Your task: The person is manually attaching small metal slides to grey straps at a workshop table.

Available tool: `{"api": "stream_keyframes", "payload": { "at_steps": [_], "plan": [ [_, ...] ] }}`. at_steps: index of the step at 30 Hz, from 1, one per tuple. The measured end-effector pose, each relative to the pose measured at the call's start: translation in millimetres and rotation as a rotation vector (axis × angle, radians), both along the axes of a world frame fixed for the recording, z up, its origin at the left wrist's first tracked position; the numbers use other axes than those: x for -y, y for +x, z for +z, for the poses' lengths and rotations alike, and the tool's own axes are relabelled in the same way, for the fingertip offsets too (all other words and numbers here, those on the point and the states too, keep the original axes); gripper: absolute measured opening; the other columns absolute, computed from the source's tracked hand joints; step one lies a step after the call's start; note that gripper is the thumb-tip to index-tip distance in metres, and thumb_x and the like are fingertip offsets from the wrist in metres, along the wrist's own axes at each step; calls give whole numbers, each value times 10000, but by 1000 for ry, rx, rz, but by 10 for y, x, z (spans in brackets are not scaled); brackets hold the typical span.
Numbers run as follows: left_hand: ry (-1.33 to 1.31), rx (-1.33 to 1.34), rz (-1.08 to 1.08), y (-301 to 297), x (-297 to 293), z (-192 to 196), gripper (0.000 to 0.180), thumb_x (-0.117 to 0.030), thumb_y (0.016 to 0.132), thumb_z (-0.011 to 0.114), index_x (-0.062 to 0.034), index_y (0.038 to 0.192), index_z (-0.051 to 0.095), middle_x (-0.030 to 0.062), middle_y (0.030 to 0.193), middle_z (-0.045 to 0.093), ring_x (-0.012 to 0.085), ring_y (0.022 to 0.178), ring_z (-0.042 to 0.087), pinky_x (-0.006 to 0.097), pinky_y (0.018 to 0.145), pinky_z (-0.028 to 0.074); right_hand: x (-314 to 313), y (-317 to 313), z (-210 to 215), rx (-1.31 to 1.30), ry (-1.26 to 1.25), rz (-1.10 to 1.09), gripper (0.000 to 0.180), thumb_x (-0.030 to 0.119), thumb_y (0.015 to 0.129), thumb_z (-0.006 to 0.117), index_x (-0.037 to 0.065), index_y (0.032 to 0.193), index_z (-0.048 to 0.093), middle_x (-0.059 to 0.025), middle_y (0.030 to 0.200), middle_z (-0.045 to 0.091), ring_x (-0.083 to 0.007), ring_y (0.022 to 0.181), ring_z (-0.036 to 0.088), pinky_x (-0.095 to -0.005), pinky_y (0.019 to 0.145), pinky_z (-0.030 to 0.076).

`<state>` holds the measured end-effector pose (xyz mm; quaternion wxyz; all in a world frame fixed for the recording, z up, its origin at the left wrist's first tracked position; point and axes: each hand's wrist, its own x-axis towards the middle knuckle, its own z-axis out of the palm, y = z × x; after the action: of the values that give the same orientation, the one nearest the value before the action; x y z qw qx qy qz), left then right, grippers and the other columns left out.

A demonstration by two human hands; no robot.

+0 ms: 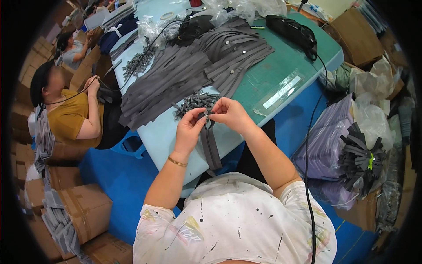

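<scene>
Large pale lettering [189, 235] is borne by the white paint-splatter-patterned shirt [239, 220] at the near side, left of its middle; elsewhere no writing can be read.

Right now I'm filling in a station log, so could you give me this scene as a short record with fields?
Left hand: pinching the upper end of a grey strip
Right hand: pinching at the same end
Near hands: heap of small grey pieces
Beyond the heap: pile of grey strips
Table: light blue; green mat at right; black pouch on the mat
Co-worker: mustard top, at the table's left side
</scene>
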<state>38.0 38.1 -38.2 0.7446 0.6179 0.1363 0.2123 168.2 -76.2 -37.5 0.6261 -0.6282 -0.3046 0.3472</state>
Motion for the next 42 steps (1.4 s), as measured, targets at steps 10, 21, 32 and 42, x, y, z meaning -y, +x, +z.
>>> {"api": "stream_keyframes", "payload": {
  "at_steps": [10,21,32,42],
  "plan": [
    [106,-16,-26,-1,9,-24,290,-8,849,581,-22,1135,541,6,955,571,60,829,529,191,734,436,47,46,86,-21,-40,60,193,53,762,686,37,888,541,13,729,569,-42,655,526,-194,558,415],
    [-186,-154,34,-45,28,42,165,-88,855,608,-27,993,541,-3,856,591,58,745,536,189,640,428,48,40,17,-99,123,133,308,17,808,619,58,1113,625,23,819,607,-39,715,533,-190,640,441],
    [-126,-179,74,-37,24,-16,153,-103,844,624,-16,969,620,-19,814,596,40,700,513,186,618,418,30,24,29,-110,64,140,254,21,812,616,43,1063,652,9,836,635,-31,728,547,-173,633,435],
    [-126,-175,74,-32,29,-10,163,-110,840,629,-6,966,633,-17,803,599,41,694,506,184,624,414,36,35,9,-127,37,137,261,45,807,636,31,1067,648,-4,895,651,-44,762,560,-186,681,452]
  ]
}}
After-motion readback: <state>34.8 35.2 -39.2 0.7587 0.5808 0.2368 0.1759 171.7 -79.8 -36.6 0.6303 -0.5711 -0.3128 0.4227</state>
